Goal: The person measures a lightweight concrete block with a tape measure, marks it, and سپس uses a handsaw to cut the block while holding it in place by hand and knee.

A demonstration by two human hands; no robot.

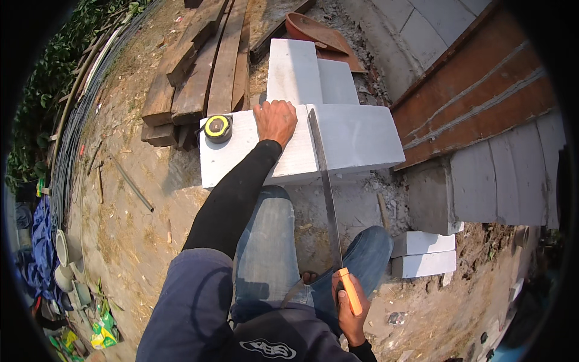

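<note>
A long white building block (359,136) lies crosswise in front of me, with a cut line partway along it. My left hand (276,122) presses down on the block's top, its fingers curled over the far edge. My right hand (350,304), low and near my knee, is wrapped round the orange handle of a hand saw (330,205). The saw's blade runs away from me, its far end in the cut of the block. A black and yellow tape measure (218,128) rests on the block's left end, left of my left hand.
More white blocks (294,69) stand just behind, beside stacked timber beams (199,78) at the far left. A reddish-brown pan (316,33) lies beyond. A rusty brown panel (470,90) leans at the right, above a block wall (500,175). Two small white blocks (424,253) lie near my right knee.
</note>
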